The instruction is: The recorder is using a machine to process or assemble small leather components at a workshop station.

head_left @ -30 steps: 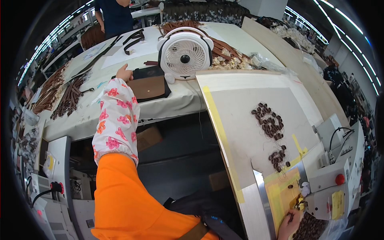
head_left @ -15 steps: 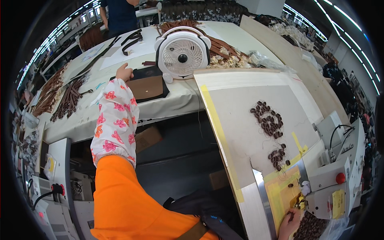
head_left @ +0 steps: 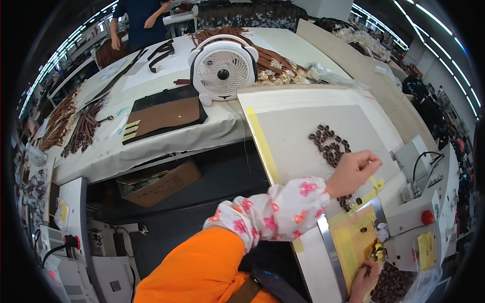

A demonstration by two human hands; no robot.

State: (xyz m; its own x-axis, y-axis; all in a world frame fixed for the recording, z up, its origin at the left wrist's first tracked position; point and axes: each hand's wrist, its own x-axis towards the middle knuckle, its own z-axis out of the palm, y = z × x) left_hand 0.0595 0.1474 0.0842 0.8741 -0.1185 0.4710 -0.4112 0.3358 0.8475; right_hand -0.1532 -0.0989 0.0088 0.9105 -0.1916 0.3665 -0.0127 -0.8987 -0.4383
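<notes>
My left hand (head_left: 352, 171) is over the pale board, its fingers curled together. Whatever they hold, if anything, is too small to make out. Under and beside it lie several dark brown buttons (head_left: 331, 144) with loose threads. At the lower right, my right hand (head_left: 365, 281) pinches a small dark brown button beside the machine's yellow-taped clamp (head_left: 376, 250). A heap of the same buttons (head_left: 395, 284) sits in a clear plastic bag next to that hand. One single button (head_left: 364, 230) rests on the yellow-taped plate (head_left: 352, 247).
A white fan (head_left: 224, 70) stands on the covered table beyond the board. Left of it lies a brown panel (head_left: 169, 117) on black material. Brown straps (head_left: 88, 126) are bunched farther left. The machine (head_left: 417, 227) borders the right side. Another person (head_left: 144, 22) stands across the table.
My left hand has swung from the brown panel on the table across to the right, over the board. My right hand stays near the clamp. The other person's hands have come into view.
</notes>
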